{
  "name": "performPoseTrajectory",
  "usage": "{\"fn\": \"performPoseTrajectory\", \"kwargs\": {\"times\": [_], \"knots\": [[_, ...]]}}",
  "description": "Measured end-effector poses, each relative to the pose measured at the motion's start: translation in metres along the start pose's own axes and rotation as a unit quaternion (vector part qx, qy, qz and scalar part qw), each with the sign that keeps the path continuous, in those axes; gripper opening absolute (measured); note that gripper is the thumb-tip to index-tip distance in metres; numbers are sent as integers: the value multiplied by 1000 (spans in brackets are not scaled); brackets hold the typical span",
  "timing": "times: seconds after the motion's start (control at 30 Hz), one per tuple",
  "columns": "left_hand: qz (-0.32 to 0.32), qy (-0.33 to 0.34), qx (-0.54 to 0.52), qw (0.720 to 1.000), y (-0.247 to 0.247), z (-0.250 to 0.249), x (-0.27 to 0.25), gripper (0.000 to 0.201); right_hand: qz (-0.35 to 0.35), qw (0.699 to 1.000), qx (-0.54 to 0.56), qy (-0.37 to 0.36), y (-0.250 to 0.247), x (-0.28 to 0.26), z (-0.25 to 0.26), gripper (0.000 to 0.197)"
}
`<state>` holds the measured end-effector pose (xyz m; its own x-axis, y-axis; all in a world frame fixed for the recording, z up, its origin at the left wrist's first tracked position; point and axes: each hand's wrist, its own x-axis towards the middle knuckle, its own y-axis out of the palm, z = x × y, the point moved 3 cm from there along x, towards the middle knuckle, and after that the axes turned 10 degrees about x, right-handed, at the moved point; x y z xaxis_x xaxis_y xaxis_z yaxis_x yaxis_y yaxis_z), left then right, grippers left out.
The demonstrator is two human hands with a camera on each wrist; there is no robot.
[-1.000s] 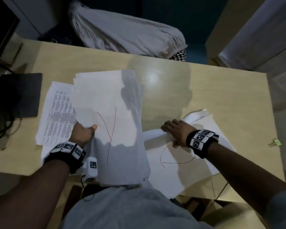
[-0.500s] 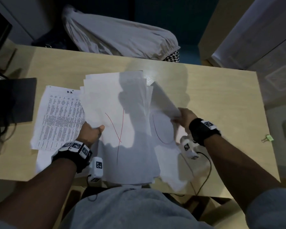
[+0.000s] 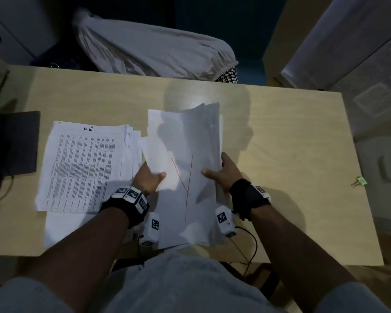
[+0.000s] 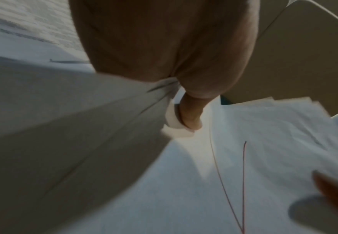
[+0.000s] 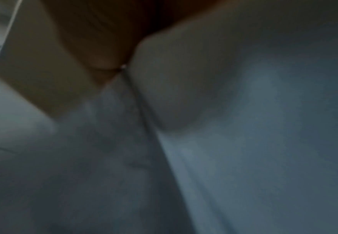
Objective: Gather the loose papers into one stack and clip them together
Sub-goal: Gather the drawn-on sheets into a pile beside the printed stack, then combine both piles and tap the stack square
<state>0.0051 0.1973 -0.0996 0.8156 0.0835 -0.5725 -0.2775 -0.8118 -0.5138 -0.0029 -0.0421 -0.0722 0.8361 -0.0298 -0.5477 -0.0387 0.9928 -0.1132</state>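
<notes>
We hold the thin, limp bundle of white paper sheets marked with red pen lines [image 3: 185, 168] by its two long edges, so the loose pages can be squared into one block. Our left hand [image 3: 148, 177] pinches the left edge, thumb on top and fingers hidden beneath; our right hand [image 3: 224, 175] grips the right edge the same way. The bundle sits mid-desk, its far end lifted and fanned. To its left, flat on the smooth pale wooden desk [image 3: 291, 154], lies the printed text-covered pile [image 3: 81, 166], not yet merged. The small green metal binder clip [image 3: 359, 181] waits far right, untouched.
</notes>
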Motion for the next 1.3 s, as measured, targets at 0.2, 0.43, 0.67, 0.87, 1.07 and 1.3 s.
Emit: {"fn": "performPoseTrajectory", "kwargs": {"times": [0.2,0.43,0.67,0.87,1.07,1.3], "knots": [[-55,10,-110,992,-8,5,8,74,-39,998,11,-57,-12,-3,9,55],[46,-21,-198,979,-16,-13,6,77,-25,997,19,-65,-26,1,21,61],[-30,4,-173,984,-31,-6,4,53,-1,993,-119,26,11,24,6,74],[-87,-7,-103,991,-67,27,12,55,-80,976,-200,35,15,32,-4,62],[-287,-137,102,943,-147,102,6,57,-105,970,-216,47,3,39,-10,78],[-172,-275,151,934,-184,142,-6,116,-133,951,-269,70,-6,48,-13,104]]}}
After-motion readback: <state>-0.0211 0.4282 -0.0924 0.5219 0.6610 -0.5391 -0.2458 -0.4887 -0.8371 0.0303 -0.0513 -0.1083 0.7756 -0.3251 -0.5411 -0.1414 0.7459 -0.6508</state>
